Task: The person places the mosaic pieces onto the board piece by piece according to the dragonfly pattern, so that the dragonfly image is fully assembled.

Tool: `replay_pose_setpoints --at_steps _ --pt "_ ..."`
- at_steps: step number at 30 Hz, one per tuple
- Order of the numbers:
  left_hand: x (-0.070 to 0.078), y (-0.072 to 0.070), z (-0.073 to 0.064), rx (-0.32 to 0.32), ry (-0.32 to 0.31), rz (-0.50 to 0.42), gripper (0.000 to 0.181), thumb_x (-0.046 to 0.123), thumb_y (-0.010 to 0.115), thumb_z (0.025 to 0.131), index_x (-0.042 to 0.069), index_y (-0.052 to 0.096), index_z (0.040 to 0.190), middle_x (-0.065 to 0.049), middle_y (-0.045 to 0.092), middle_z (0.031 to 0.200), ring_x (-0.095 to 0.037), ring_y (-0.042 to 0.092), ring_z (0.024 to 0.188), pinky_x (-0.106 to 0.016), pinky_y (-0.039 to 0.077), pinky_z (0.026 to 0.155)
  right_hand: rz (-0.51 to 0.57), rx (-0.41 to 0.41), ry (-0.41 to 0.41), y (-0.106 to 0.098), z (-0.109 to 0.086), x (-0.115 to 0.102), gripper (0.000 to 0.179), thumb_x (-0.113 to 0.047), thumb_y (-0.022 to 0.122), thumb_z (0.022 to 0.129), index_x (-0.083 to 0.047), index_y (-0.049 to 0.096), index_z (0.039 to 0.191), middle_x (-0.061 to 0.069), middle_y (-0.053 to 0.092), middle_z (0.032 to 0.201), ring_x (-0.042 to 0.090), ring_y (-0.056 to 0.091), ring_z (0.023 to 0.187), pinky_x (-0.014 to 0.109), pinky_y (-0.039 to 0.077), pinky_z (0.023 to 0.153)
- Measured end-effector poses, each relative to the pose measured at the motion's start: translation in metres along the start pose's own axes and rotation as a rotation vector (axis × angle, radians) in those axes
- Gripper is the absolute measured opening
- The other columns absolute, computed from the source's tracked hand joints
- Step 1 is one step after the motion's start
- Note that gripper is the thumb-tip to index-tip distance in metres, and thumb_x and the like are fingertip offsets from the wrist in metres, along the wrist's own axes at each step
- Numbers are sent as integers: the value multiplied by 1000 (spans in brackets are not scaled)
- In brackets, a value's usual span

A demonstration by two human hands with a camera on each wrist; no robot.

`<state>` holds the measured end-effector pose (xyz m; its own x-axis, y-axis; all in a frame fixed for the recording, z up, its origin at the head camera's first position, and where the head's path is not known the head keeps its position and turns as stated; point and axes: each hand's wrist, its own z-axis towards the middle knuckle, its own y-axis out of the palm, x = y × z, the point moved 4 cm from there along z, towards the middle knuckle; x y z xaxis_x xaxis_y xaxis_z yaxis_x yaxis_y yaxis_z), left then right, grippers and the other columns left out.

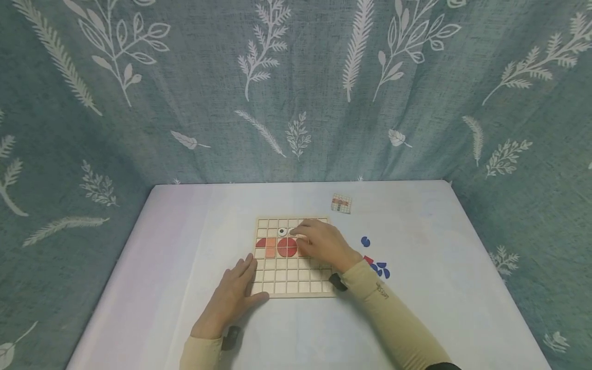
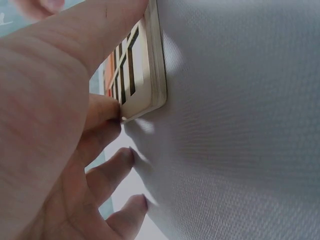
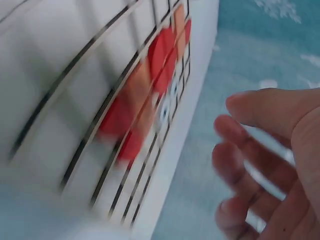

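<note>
A pale wooden grid board [image 1: 280, 275] lies on the white table. Flat pieces sit in its upper rows: a red circle [image 1: 287, 247] made of quarters, an orange piece [image 1: 270, 247], a red piece [image 1: 261, 242] at the left edge, and two eye pieces [image 1: 282, 232]. My left hand [image 1: 233, 290] touches the board's near left corner, thumb along the near edge and fingers by the left side. Above the eye pieces is my right hand [image 1: 321, 244], its fingers loosely bent and holding nothing in the right wrist view. That view also shows blurred orange pieces [image 3: 138, 85] and red pieces [image 3: 115, 117].
A small pattern card [image 1: 341, 203] lies beyond the board's far right corner. Right of the board are a blue round piece [image 1: 365, 241], several loose blue pieces [image 1: 380, 267] and a red piece [image 1: 368, 259] partly behind my right arm. A leaf-patterned green curtain [image 1: 300, 92] surrounds the table.
</note>
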<state>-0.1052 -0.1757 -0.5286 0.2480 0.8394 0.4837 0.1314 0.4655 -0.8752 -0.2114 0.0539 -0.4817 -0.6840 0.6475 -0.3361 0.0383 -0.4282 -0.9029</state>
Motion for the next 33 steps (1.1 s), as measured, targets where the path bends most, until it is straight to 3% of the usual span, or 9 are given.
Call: replay_pose_setpoints --at_steps 4,7,11,17,23,33 --pt "0 0 0 -16 -18 -4 91 43 79 86 -3 38 153 -20 32 161 -44 29 147 -64 24 118 10 34 -91 -16 -31 22 24 -9 75 92 -17 76 115 -2 72 111 16 68 100 34 58 83" --pt "-1 1 1 -26 -25 0 91 44 78 87 -3 37 154 -20 31 161 -43 29 147 -64 22 118 0 50 -102 -26 -56 42 27 -5 78 89 -16 77 113 -2 72 109 16 67 99 35 58 82" --pt "-1 1 1 -18 -15 4 91 43 79 86 -4 38 153 -21 33 160 -44 30 146 -65 24 117 -23 26 25 -35 -88 70 27 -7 78 89 -18 77 113 -3 72 110 15 67 100 36 58 83" --pt "-2 2 1 -1 -3 1 91 43 79 85 -4 39 152 -21 34 160 -45 31 146 -65 24 117 -44 -89 205 -38 -124 97 23 -14 76 92 -15 77 115 -2 72 106 13 66 94 38 58 85" --pt "-1 1 0 14 10 4 90 43 79 86 -5 41 151 -22 37 158 -46 34 144 -67 27 115 -20 -155 224 -37 -140 102 27 -8 78 89 -21 78 113 -4 69 109 14 65 99 38 59 88" --pt "0 1 0 10 5 3 90 42 80 86 -5 41 151 -22 36 159 -45 33 145 -66 26 116 -25 -143 204 -35 -141 101 25 -10 81 87 -22 80 109 -5 66 107 11 63 95 34 59 87"
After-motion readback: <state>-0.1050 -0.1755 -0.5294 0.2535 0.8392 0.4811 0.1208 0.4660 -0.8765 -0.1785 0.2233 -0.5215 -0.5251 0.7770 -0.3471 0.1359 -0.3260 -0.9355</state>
